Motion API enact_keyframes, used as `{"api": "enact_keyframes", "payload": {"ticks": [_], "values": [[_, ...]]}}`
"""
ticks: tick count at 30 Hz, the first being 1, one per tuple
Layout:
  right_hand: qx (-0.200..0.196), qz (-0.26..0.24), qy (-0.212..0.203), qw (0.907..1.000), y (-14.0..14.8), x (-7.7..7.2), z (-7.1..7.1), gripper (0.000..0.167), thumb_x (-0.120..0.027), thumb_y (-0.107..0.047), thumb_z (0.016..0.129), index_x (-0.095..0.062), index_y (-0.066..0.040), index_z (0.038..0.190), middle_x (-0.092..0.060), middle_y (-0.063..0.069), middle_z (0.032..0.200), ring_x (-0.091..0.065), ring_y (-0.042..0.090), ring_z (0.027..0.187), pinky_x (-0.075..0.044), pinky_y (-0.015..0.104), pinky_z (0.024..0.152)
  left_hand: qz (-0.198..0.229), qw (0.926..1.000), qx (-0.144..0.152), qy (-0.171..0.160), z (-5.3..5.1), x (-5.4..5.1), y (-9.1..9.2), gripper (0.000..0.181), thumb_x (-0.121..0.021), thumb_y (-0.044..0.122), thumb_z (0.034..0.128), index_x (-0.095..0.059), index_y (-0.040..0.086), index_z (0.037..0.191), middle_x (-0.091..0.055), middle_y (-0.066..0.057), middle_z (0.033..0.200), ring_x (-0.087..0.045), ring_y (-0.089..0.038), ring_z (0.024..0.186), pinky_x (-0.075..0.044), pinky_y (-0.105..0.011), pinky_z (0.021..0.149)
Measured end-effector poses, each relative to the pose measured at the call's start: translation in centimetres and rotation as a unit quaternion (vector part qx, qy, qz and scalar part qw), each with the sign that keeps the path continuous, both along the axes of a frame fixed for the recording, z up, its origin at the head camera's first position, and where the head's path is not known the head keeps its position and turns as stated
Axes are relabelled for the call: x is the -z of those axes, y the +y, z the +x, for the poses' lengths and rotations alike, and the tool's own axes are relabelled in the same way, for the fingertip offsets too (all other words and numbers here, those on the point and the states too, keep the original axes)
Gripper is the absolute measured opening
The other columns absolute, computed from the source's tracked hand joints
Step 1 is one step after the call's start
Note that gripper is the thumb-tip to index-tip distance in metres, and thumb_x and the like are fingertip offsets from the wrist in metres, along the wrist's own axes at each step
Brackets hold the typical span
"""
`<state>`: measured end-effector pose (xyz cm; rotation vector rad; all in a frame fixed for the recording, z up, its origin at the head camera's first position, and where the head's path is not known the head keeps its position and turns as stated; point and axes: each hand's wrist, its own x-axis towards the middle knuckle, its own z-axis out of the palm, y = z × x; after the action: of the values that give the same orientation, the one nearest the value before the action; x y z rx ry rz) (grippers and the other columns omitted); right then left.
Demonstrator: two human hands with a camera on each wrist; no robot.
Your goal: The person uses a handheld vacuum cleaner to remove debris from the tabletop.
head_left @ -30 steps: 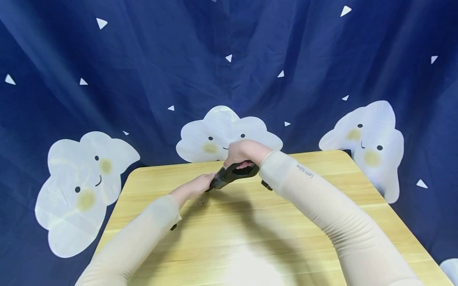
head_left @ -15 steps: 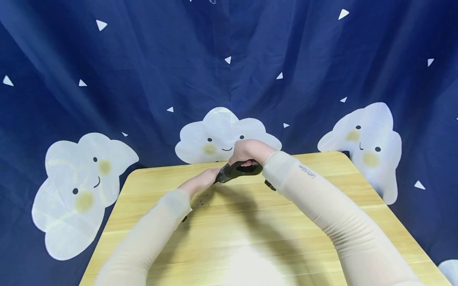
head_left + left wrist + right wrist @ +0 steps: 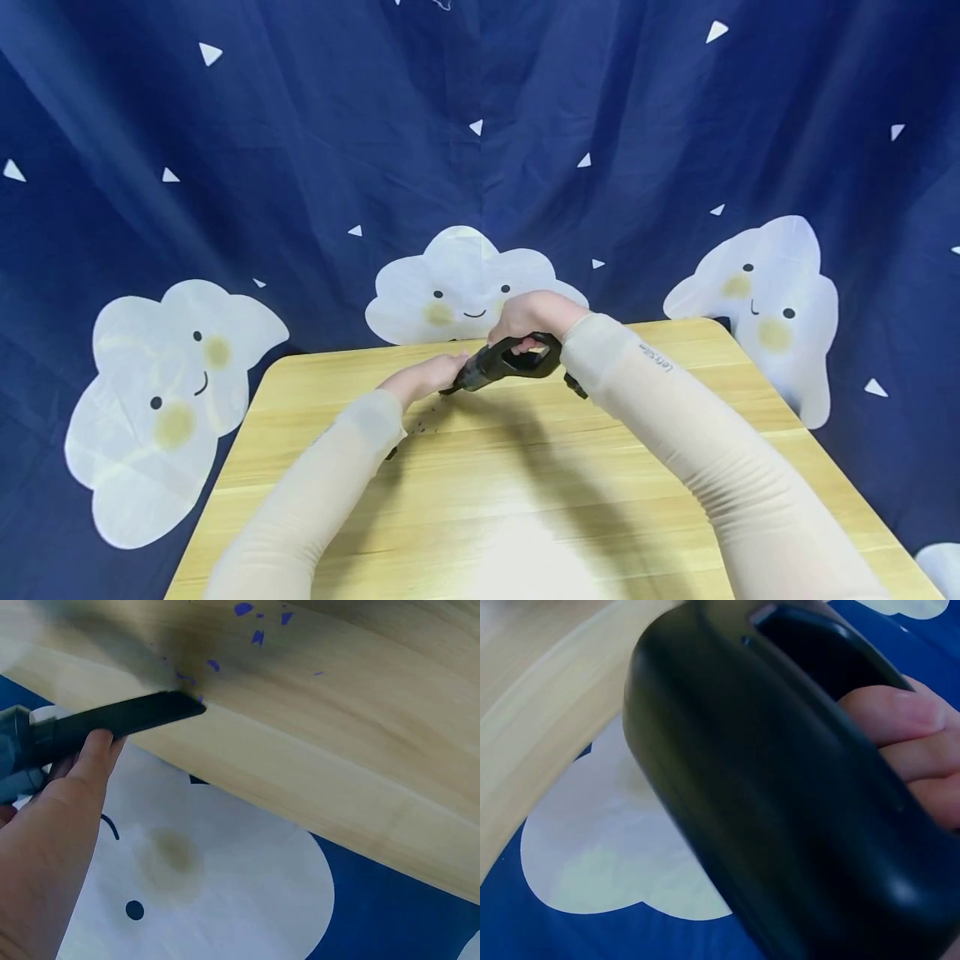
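Observation:
A black handheld vacuum cleaner (image 3: 489,364) is held tilted over the far part of the wooden table, its narrow end down to the left. My right hand (image 3: 529,317) grips its loop handle; in the right wrist view, fingers (image 3: 909,754) curl through the opening beside the dark body. My left hand (image 3: 424,377) holds the front end, and in the left wrist view its fingers lie against the flat crevice nozzle (image 3: 120,724). Several small blue-purple scraps (image 3: 258,637) lie on the tabletop close to the nozzle's slanted tip.
The light wooden table (image 3: 480,475) has rounded far corners. Right behind its far edge hangs a dark blue curtain (image 3: 315,108) with white clouds and triangles. Both forearms wear pale sleeves (image 3: 675,425), and a bright glare lies on the near tabletop.
The vacuum cleaner and both hands have shifted a little to the right. Its front end, held by my left hand, has moved away from the scraps, which show beside the left wrist.

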<state>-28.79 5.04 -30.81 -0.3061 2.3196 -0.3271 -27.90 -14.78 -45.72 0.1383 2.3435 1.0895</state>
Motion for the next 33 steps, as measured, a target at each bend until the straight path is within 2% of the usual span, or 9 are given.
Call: {"api": "enact_keyframes", "payload": {"ticks": [2,4,7,10,14,18,27,32,33], "values": [[-0.004,-0.001,-0.01,0.9999,0.1,-0.2,0.1,0.045,-0.056,-0.039,0.097,-0.06,-0.01,0.063,-0.045,-0.005,0.05,-0.039,0.009,0.043,-0.035,0.023,0.045,-0.004,0.9999,0.006,-0.013,0.4,-0.3,-0.2,0.056,-0.021,0.047,0.1093,-0.059,0.007,0.105,-0.046,-0.004,0.085,-0.052,-0.029,0.114,-0.035,-0.046,0.11],[-0.008,0.0,-0.016,0.9998,0.1,-0.3,0.2,0.044,-0.056,-0.039,0.096,-0.06,-0.009,0.064,-0.045,-0.005,0.05,-0.039,0.009,0.043,-0.035,0.024,0.045,-0.006,0.9997,0.015,-0.021,0.7,-0.7,-0.2,0.056,-0.02,0.048,0.109,-0.058,0.008,0.096,-0.042,-0.004,0.079,-0.053,-0.031,0.115,-0.033,-0.047,0.112],[-0.017,0.003,-0.02,0.9996,0.3,-0.6,0.3,0.042,-0.056,-0.037,0.096,-0.06,-0.008,0.065,-0.045,-0.005,0.051,-0.039,0.008,0.044,-0.034,0.023,0.045,0.0,0.9994,0.024,-0.024,1.2,-1.0,0.0,0.057,-0.021,0.046,0.1093,-0.063,0.008,0.104,-0.052,-0.004,0.09,-0.052,-0.028,0.121,-0.03,-0.048,0.115],[-0.012,0.006,-0.025,0.9996,0.6,-0.9,0.4,0.04,-0.057,-0.036,0.095,-0.062,-0.008,0.068,-0.046,-0.006,0.052,-0.038,0.007,0.045,-0.033,0.022,0.045,0.012,0.9992,0.027,-0.027,1.7,-1.1,0.3,0.057,-0.022,0.043,0.11,-0.062,0.006,0.128,-0.059,-0.006,0.119,-0.05,-0.025,0.128,-0.031,-0.047,0.116],[0.004,0.008,-0.028,0.9996,1.1,-1.2,0.5,0.041,-0.06,-0.038,0.095,-0.065,-0.008,0.068,-0.048,-0.005,0.056,-0.037,0.006,0.046,-0.034,0.02,0.046,0.046,0.9975,0.03,-0.043,2.0,-1.0,1.2,0.058,-0.022,0.039,0.1108,-0.049,0.0,0.145,-0.05,-0.013,0.146,-0.046,-0.027,0.136,-0.034,-0.045,0.116],[0.009,0.013,-0.032,0.9994,1.6,-1.4,0.4,0.042,-0.061,-0.041,0.096,-0.067,-0.008,0.07,-0.05,-0.004,0.059,-0.038,0.005,0.046,-0.036,0.02,0.047,0.093,0.9929,0.023,-0.07,2.1,-0.7,2.1,0.057,-0.022,0.034,0.1115,-0.041,-0.007,0.147,-0.04,-0.019,0.153,-0.04,-0.031,0.142,-0.033,-0.043,0.117],[0.019,0.004,-0.046,0.9987,2.0,-1.5,0.5,0.042,-0.062,-0.041,0.096,-0.07,-0.004,0.079,-0.05,-0.004,0.059,-0.038,0.005,0.046,-0.036,0.019,0.047,0.109,0.9899,0.023,-0.088,2.0,-0.4,2.6,0.056,-0.02,0.031,0.112,-0.04,-0.008,0.147,-0.037,-0.02,0.155,-0.036,-0.032,0.144,-0.03,-0.043,0.119],[0.017,-0.004,-0.043,0.9989,1.9,-1.0,0.4,0.042,-0.061,-0.041,0.096,-0.069,-0.006,0.074,-0.05,-0.005,0.057,-0.039,0.005,0.045,-0.036,0.019,0.046,0.07,0.9953,0.012,-0.065,1.9,-0.8,1.9,0.057,-0.023,0.035,0.1114,-0.044,-0.004,0.146,-0.041,-0.016,0.153,-0.041,-0.03,0.141,-0.033,-0.043,0.117],[0.02,-0.008,-0.045,0.9987,1.8,-0.9,0.4,0.042,-0.061,-0.041,0.096,-0.068,-0.006,0.073,-0.05,-0.005,0.057,-0.039,0.004,0.045,-0.036,0.019,0.046,0.054,0.9968,0.014,-0.057,1.8,-0.8,1.7,0.056,-0.023,0.037,0.1111,-0.051,-0.002,0.14,-0.051,-0.015,0.142,-0.046,-0.028,0.136,-0.034,-0.043,0.116]]}}
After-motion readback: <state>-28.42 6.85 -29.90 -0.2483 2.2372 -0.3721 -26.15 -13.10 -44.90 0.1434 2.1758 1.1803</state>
